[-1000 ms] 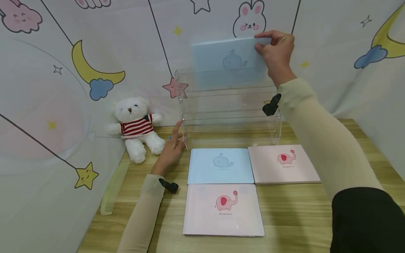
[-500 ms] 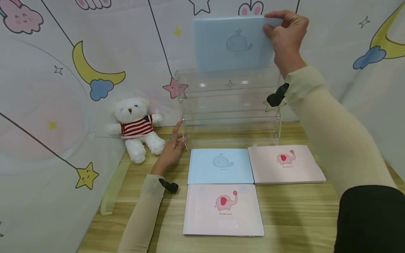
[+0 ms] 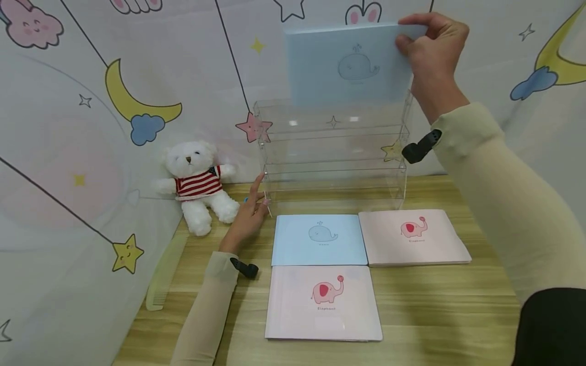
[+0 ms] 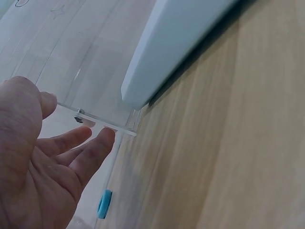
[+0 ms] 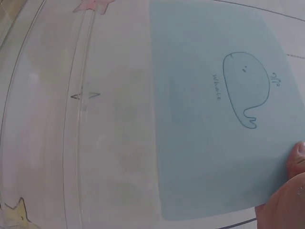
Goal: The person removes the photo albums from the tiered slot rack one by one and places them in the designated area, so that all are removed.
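Note:
In the head view my right hand [image 3: 437, 63] pinches the upper right corner of a light blue whale booklet [image 3: 316, 68], between thumb and fingers. The booklet is held upright at the top of a clear tiered acrylic rack [image 3: 331, 164], in front of the backdrop; its whale drawing shows in the right wrist view. My left hand [image 3: 248, 223] is at the rack's lower left side. In the left wrist view its extended fingertips touch the edge of the clear side panel [image 4: 107, 123]. Another blue whale booklet [image 3: 297, 249] lies flat before the rack.
Two pink elephant booklets lie on the wooden table, one at the right [image 3: 384, 244] and one nearer [image 3: 293, 320]. Left of the rack sits a white teddy bear [image 3: 197, 185] in a striped shirt. A pale comb [image 3: 165, 269] lies by the backdrop. A blue ring [image 4: 104, 204] is behind my left hand.
My right hand has lifted the blue booklet up out of the rack's top tier, then shifted it slightly right. The left hand stays at the rack's side.

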`<state>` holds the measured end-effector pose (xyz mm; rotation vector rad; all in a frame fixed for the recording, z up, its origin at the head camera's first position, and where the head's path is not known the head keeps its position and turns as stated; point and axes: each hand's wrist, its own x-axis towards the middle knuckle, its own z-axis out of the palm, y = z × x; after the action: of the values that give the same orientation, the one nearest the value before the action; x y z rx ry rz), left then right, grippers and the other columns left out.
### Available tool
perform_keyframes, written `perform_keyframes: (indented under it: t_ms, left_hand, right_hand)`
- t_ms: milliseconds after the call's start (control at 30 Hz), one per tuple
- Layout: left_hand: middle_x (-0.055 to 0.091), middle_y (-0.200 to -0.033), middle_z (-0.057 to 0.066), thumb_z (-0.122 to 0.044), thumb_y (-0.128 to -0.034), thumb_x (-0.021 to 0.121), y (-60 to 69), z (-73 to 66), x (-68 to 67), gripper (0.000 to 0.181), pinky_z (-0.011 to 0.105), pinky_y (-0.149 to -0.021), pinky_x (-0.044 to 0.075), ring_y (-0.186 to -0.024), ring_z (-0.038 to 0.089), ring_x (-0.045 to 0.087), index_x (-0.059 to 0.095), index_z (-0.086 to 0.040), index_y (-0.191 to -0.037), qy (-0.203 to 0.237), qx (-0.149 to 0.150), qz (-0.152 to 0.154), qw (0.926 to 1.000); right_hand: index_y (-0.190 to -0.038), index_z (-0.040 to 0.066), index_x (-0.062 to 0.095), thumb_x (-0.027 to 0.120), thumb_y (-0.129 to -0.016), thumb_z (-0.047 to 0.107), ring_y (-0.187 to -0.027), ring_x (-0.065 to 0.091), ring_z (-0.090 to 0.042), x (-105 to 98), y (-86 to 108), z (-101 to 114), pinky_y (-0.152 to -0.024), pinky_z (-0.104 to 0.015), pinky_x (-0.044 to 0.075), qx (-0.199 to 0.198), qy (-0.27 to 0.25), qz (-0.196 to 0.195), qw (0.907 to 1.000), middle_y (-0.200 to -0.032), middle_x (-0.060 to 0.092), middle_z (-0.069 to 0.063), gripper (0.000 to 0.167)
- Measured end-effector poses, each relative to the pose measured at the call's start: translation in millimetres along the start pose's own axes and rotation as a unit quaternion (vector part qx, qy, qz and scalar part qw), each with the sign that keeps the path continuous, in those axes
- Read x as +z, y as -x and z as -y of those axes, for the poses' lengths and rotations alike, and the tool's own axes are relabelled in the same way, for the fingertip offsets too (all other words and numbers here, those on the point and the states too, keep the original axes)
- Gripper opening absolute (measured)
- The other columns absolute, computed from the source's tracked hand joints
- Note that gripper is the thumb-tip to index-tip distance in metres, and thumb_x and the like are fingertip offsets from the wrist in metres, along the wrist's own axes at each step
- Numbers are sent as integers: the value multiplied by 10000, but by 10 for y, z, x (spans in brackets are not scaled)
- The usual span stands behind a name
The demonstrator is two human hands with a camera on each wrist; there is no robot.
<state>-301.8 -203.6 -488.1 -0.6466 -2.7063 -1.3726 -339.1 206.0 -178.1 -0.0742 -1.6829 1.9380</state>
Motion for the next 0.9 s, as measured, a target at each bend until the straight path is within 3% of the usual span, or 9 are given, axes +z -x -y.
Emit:
perform_keyframes:
  t_ms: [233,467,667,900]
  left_hand:
    - [504,-1588,325,-253,-1167,436,-13,21,10,743,647,-1072,517,-1390,458,628,-3,-532,-1697,-29,-43,-55,10000]
    - [560,-1528,316,-228,-1163,443,-15,22,6,757,634,-1065,518,-1388,431,631,7,-554,-1688,0,-56,-45,10000]
    - [566,-1519,317,-217,-1162,448,-12,40,17,762,622,-1044,529,-1321,423,674,13,-555,-1689,-33,-28,-87,10000]
    - [593,-1487,305,-214,-1163,446,-22,40,23,764,614,-1040,531,-1200,403,720,6,-550,-1690,-70,-34,-68,9999]
  right_hand:
    - [-998,130,866,774,-939,-51,-1261,707,-160,-203,98,-80,-1213,-317,461,105,-187,-77,9997,-1058,688,68,212]
    - [-1083,17,835,802,-883,-113,-1274,680,-255,-444,242,-214,-1236,-391,439,410,-920,265,9946,-1100,731,-32,241]
    - [-1075,-59,812,811,-830,-180,-1243,639,-291,-605,455,-292,-1269,-464,382,618,-1506,472,9855,-1108,730,-99,273]
    - [-1119,-91,789,779,-861,-184,-1336,551,-318,-837,746,-365,-1310,-536,280,655,-1879,564,9784,-1150,681,-114,275]
